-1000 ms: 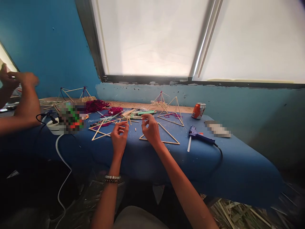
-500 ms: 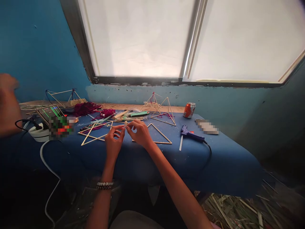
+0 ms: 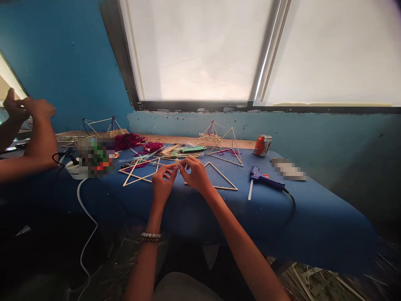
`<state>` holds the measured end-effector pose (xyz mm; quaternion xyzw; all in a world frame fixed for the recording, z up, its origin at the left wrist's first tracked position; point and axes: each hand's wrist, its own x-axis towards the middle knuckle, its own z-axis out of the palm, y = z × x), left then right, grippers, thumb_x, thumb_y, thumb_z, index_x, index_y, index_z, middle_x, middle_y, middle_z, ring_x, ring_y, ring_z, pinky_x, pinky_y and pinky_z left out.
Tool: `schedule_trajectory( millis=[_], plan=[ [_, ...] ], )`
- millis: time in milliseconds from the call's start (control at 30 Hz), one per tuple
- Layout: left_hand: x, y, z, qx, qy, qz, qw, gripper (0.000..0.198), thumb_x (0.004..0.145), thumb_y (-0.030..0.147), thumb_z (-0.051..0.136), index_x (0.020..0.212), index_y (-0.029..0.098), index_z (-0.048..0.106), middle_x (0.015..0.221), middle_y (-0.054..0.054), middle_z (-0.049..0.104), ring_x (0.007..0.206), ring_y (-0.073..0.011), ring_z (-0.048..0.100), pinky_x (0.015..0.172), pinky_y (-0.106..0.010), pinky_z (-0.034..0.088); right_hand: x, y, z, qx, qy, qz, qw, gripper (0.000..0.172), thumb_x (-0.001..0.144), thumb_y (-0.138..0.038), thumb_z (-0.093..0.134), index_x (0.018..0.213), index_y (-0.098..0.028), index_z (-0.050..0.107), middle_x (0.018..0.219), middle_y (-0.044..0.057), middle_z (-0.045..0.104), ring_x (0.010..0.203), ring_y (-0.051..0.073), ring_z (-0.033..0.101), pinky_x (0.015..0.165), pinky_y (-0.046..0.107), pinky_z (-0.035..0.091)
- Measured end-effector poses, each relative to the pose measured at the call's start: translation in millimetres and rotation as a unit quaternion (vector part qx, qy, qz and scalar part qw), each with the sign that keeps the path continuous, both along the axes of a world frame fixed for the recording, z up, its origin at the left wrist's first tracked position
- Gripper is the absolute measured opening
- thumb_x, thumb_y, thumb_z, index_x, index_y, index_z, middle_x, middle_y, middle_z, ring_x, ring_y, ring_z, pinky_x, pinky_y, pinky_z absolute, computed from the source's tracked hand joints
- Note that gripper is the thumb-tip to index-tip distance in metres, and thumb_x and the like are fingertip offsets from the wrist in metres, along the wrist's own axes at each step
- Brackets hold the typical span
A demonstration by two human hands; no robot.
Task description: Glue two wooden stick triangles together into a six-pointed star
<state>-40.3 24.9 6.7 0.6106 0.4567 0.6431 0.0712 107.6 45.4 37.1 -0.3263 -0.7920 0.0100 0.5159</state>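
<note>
My left hand (image 3: 162,184) and my right hand (image 3: 196,173) meet above the blue table, fingertips pinched on a small pale piece (image 3: 177,162). It is too small to tell what kind of thing it is. Behind and below my right hand lies a triangle of thin sticks (image 3: 219,176), partly hidden by that hand. To the left of my left hand, another frame of joined sticks (image 3: 138,180) rests on the cloth. A blue glue gun (image 3: 266,179) with a white glue stick in it lies to the right of my right hand.
Stick pyramids (image 3: 230,152), a green-handled cutter (image 3: 194,149) and magenta yarn (image 3: 128,141) are at the back. An orange can (image 3: 262,145) stands right. A white power strip (image 3: 74,170) sits left, near another person's hands (image 3: 37,108). The blue table (image 3: 313,217) has a rounded right edge.
The view has turned left, so everything sits further right. More of the other person's arms shows. My hands keep their pinch on the small pale piece.
</note>
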Motion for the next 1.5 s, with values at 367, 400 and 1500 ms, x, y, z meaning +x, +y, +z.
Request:
schedule_trajectory(
  millis=[367,400,1500],
  plan=[
    [0.3,-0.8,-0.1,0.006,0.022,0.002,1.000,0.028,0.091,0.048,0.065,0.099,0.022,0.074,0.093,-0.005,0.074,0.073,-0.0147,0.063,0.060,-0.025,0.045,-0.3,0.1,0.3,0.002,0.012,0.008,1.000,0.014,0.095,-0.020,0.061,0.081,-0.022,0.064,0.082,0.001,0.067,0.079,0.018,0.061,0.075,0.031,0.042],
    [0.4,-0.8,0.0,0.004,0.023,0.001,1.000,0.029,0.091,0.048,0.065,0.099,0.022,0.074,0.093,-0.005,0.074,0.073,-0.0146,0.063,0.059,-0.025,0.045,-0.4,0.1,0.3,0.001,0.014,0.009,1.000,0.014,0.095,-0.020,0.062,0.081,-0.022,0.064,0.081,0.001,0.067,0.078,0.018,0.061,0.075,0.031,0.042],
    [0.3,-3.1,-0.6,0.047,0.008,-0.006,0.999,0.019,0.091,0.040,0.068,0.093,0.021,0.071,0.093,-0.002,0.071,0.074,-0.0126,0.061,0.061,-0.024,0.045,2.6,-0.1,-0.3,0.078,-0.099,-0.076,0.989,0.012,0.098,-0.027,0.065,0.088,-0.023,0.071,0.090,0.004,0.072,0.090,0.021,0.062,0.082,0.033,0.042]
  ],
)
